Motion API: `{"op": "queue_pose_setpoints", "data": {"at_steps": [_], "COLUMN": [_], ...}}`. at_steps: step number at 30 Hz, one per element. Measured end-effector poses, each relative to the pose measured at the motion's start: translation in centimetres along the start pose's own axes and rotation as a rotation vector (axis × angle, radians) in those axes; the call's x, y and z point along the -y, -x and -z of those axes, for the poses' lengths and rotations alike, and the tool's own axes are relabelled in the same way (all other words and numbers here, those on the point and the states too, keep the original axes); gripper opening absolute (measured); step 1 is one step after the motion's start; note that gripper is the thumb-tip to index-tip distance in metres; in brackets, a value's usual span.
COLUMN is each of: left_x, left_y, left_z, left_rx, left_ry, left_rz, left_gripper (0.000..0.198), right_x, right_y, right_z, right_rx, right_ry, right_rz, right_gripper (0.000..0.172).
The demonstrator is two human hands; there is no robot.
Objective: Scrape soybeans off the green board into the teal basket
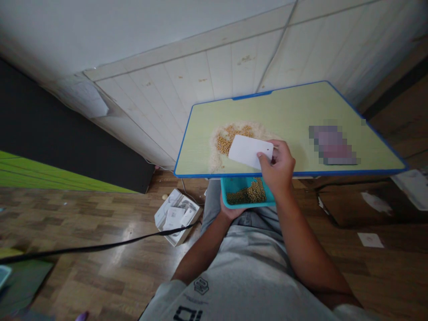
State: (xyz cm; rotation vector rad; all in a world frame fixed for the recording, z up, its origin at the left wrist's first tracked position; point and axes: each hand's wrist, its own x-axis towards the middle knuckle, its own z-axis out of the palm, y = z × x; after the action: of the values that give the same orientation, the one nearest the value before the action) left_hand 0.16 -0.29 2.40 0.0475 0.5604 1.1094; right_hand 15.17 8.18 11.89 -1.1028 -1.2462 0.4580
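Note:
My right hand (279, 166) pinches a white card (250, 150) by its right end, low over the table top. Under and beyond the card lies a heap of yellow soybeans (224, 143), with pale rice-like grains (216, 161) scattered around it. Below the table's front edge my left hand (230, 210) holds up a turquoise plastic tray (249, 205) from underneath; its fingers are mostly hidden by the tray. More soybeans (256, 191) lie inside the tray.
The light green table (294, 109) has a blue rim and stands against a panelled wall. A pixelated flat object (334, 145) lies at its right. On the floor are an open white box (177, 217) and a cardboard box (351, 203). A black strap (100, 248) crosses the left side.

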Motion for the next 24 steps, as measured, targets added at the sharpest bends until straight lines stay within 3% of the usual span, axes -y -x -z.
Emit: {"op": "queue_pose_setpoints", "data": {"at_steps": [12,18,24], "left_x": [-0.1,-0.1,0.1], "left_y": [0.2,0.7,0.5], "left_z": [1.1,0.4,0.0], "left_rx": [-0.069,-0.125,-0.059], "left_ry": [0.023,-0.004,0.042], "left_rz": [0.041,0.041,0.05], "left_gripper": [0.078,0.084,0.09], "right_x": [-1.9,-1.9,-1.6], "right_y": [-2.6,-4.5,-4.3], "right_z": [0.7,-0.4,-0.9], "right_rx": [-0.153,-0.089,0.073], "right_ry": [0.048,0.12,0.277], "right_rz": [0.035,0.057,0.036], "right_gripper": [0.035,0.035,0.038]}}
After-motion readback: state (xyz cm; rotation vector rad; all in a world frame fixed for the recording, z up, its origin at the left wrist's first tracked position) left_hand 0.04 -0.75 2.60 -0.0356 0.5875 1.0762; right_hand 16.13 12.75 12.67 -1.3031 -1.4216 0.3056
